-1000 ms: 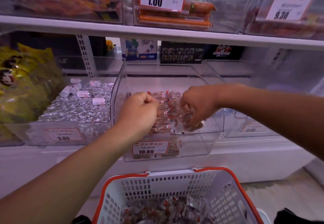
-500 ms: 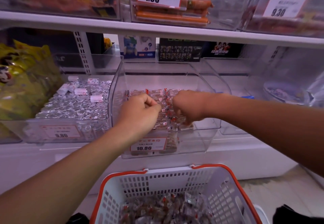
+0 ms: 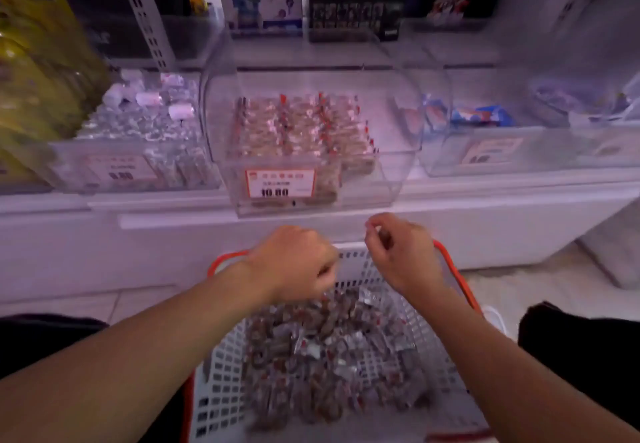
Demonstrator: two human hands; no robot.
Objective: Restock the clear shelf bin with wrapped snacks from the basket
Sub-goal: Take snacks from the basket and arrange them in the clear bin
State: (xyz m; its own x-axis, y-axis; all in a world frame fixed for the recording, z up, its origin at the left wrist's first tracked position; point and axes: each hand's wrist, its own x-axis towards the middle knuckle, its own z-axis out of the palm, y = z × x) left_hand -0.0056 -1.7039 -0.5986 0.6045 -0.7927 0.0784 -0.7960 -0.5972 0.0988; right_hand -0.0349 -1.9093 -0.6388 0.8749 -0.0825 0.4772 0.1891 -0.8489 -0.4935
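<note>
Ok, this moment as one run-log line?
phase: reaching for refill | left hand: over basket, curled, empty | right hand: same | clear bin: part-filled

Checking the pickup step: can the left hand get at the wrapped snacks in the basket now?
Probably yes: the left hand hovers above the open-topped basket, nothing covering the wrapped snacks.

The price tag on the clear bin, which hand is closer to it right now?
Left. The left hand sits almost directly below the price tag; the right hand is below it and off to the right.
</note>
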